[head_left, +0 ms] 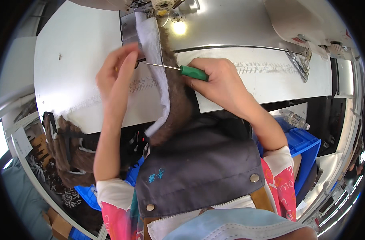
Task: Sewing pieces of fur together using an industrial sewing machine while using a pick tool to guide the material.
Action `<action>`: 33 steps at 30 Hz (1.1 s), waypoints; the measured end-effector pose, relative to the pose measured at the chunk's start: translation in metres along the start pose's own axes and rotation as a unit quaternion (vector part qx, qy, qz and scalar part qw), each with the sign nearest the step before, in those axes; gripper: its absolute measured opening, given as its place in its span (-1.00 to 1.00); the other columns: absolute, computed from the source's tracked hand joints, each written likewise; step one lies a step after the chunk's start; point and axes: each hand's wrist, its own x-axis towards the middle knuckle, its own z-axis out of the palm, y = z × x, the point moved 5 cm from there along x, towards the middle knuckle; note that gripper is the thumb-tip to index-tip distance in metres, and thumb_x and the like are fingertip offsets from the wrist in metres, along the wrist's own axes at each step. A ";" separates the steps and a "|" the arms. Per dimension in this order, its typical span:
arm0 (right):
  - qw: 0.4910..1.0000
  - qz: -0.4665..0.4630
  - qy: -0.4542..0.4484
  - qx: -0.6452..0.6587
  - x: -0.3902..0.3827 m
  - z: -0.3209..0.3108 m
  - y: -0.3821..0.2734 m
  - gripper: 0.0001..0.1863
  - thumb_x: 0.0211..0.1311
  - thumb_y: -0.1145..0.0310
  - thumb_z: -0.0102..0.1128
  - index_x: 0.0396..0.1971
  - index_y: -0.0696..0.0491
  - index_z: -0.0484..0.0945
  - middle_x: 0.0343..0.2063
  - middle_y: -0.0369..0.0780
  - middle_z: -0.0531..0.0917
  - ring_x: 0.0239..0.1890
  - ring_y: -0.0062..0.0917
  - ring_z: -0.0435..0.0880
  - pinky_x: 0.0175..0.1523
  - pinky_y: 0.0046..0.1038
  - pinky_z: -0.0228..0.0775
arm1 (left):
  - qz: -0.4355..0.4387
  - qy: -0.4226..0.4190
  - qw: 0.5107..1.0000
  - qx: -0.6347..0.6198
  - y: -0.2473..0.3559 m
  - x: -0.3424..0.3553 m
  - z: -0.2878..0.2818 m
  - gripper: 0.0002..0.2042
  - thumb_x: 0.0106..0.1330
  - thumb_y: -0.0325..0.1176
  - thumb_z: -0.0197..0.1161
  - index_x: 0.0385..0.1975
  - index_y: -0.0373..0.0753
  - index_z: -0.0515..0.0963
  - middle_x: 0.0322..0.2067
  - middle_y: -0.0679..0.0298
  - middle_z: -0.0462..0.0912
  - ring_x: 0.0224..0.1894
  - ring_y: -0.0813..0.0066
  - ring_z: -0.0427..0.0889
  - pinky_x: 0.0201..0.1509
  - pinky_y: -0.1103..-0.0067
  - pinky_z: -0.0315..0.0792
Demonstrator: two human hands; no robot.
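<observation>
Gripping a green-handled awl [192, 72], the right hand [222, 82] is closed; the left hand [117, 72] pinches the fur-trimmed strip [166, 92] on the counter [78, 60] at the sewing machine [162, 8]. Most of the strip remains unfed.

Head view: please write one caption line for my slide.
Right hand holds a green-handled awl against a fur strip; left hand steadies it.

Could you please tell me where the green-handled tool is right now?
In the head view, the green-handled tool is in the right hand, right of centre on the white table, its metal tip pointing left onto the white-and-brown fur strip.
</observation>
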 end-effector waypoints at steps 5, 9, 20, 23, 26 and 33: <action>0.955 0.092 -0.062 0.275 -0.032 0.010 -0.005 -0.83 0.17 0.36 0.20 -0.48 0.12 0.47 -0.73 -0.43 0.37 -0.68 -0.81 0.32 -0.59 -0.66 0.11 | -0.012 -0.125 0.991 0.044 0.027 -0.090 0.014 -0.57 0.09 -0.34 0.32 -0.05 -0.40 0.47 -0.27 0.14 0.63 -0.17 0.47 0.58 -0.06 0.62 0.39; 0.787 0.205 -0.102 0.573 -0.081 0.057 -0.026 -0.79 0.24 0.36 0.16 -0.56 0.07 0.41 -0.70 -0.43 0.39 -0.76 -0.83 0.29 -0.67 -0.72 0.07 | -0.075 -0.092 0.990 0.079 0.016 -0.101 0.021 -0.84 0.20 -0.51 0.13 -0.26 -0.43 0.50 -0.51 0.31 0.59 -0.44 0.71 0.46 -0.35 0.67 0.37; 0.955 0.015 -0.003 0.296 -0.079 0.018 -0.014 -0.80 0.23 0.30 0.12 -0.33 0.15 0.46 -0.52 -0.17 0.61 -0.56 -0.52 0.59 -0.50 -0.48 0.39 | -0.150 0.029 0.972 -0.178 0.007 -0.119 0.024 -0.86 0.28 -0.46 0.16 -0.36 -0.44 0.57 -0.43 0.24 0.63 -0.45 0.60 0.58 -0.39 0.69 0.45; 0.994 -0.077 0.080 -0.021 -0.066 -0.017 -0.016 -0.76 0.19 0.44 0.07 -0.14 0.10 0.38 -0.36 -0.13 0.59 -0.41 -0.18 0.60 -0.41 -0.32 0.44 | -0.211 -0.027 0.958 -0.192 -0.011 -0.128 0.018 -0.84 0.29 -0.46 0.14 -0.30 -0.46 0.55 -0.40 0.18 0.64 -0.43 0.54 0.62 -0.35 0.63 0.53; 0.988 -0.125 0.082 -0.031 -0.068 -0.003 -0.012 -0.71 0.14 0.53 0.13 -0.11 0.09 0.43 -0.40 -0.15 0.53 -0.54 -0.25 0.53 -0.42 -0.41 0.37 | -0.226 -0.023 0.953 -0.202 -0.020 -0.128 0.020 -0.83 0.29 -0.45 0.14 -0.29 -0.46 0.54 -0.42 0.19 0.64 -0.48 0.54 0.61 -0.41 0.63 0.53; 0.987 -0.126 0.087 -0.055 -0.062 0.009 -0.016 -0.69 0.09 0.54 0.17 -0.12 0.08 0.44 -0.41 -0.21 0.50 -0.54 -0.32 0.54 -0.51 -0.40 0.37 | -0.213 -0.025 0.963 -0.164 -0.014 -0.127 0.022 -0.84 0.30 -0.45 0.14 -0.34 -0.47 0.54 -0.47 0.21 0.63 -0.53 0.55 0.60 -0.45 0.67 0.51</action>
